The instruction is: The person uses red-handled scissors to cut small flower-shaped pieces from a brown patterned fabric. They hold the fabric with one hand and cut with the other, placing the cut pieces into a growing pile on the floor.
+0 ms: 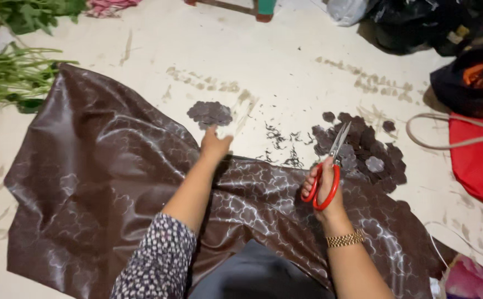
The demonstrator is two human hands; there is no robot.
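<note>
two hands are at work over one wide sheet of dark brown glossy fabric [103,182] printed with pale flower outlines, spread across the pale floor [286,61] in front of us. our left hand [215,145] reaches past the sheet's far edge, fingers drawn together, and pinches or touches one scalloped flower-shaped cutout [210,113] lying on the floor; we cannot tell whether it grips or only rests on it. our right hand [324,182] is closed through the loops of one pair of red-handled scissors [330,169], blades nearly together and pointing away, tips over a pile of cut flower pieces [363,152] on the sheet's right edge. we judge that one flower is being set apart while the scissors wait between cuts; the next cut would call for the left hand to come back, hold the fabric taut and guide an outline into blades opened wide. the pile holds more pieces than we can count, well over ten. dark snippets [280,144] scatter between cutout and pile. one gold wrist chain [345,239] sits on the right arm, one patterned sleeve [156,260] on the left. farther out we see green stems [9,77] at left, one red bag [482,160] with a pale strap at right, and dark bags [418,22] beyond.
</note>
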